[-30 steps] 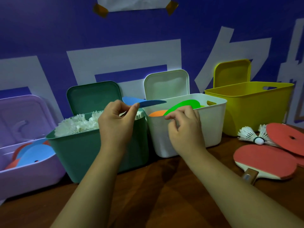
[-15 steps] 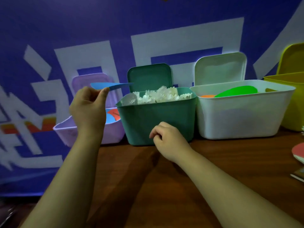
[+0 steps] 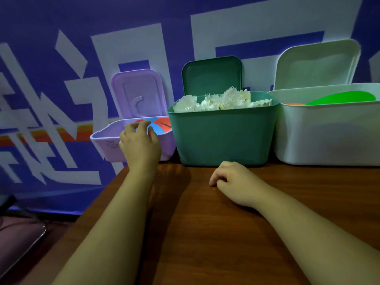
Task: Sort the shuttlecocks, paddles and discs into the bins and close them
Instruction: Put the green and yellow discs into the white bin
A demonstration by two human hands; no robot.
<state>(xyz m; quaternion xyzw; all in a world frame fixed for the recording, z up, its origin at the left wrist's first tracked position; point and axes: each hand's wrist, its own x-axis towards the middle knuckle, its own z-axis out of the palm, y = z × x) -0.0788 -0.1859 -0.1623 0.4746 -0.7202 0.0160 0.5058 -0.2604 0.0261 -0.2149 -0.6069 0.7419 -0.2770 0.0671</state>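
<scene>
Backdrop: blue wall banner (image 3: 61, 58) with big white block shapes, across the whole top half. Brown wood-grain desk (image 3: 226, 233) fills centre down to 5 o'clock. Three bins sit in a row on the desk's far edge against the banner, all lids up.

Lilac plastic bin (image 3: 102, 142) is at 10 o'clock, its left end sticking out past the desk corner. Lilac lid (image 3: 139, 93) stands upright behind it. Inside, a blue flat disc (image 3: 149, 124) lies on top of orange-red discs (image 3: 163, 125).

Green plastic bin (image 3: 224, 138) is at 12 o'clock, just beside the lilac one. Green lid (image 3: 211, 75) is upright. The bin is packed to the rim with white feather shuttlecocks (image 3: 222, 101), and several poke above it.

White plastic bin (image 3: 329, 136) is at 2 o'clock, just beside the green bin and cut off by the frame edge. White lid (image 3: 316, 62) is upright. A green flat disc (image 3: 341, 98) leans inside with its top edge above the rim. A sliver of an orange disc (image 3: 296, 104) shows at its 9 o'clock.

Left hand (image 3: 139, 145) reaches over the lilac bin's front rim, fingers and thumb curled, pinching the near edge of the blue flat disc. The disc is inside the bin.

Right hand (image 3: 236, 182) rests on the desk at 6 o'clock of the green bin, near it but not touching. Its fingers are loosely curled under and hold nothing.

Dim object at 8 o'clock off the desk is too dark to identify.
</scene>
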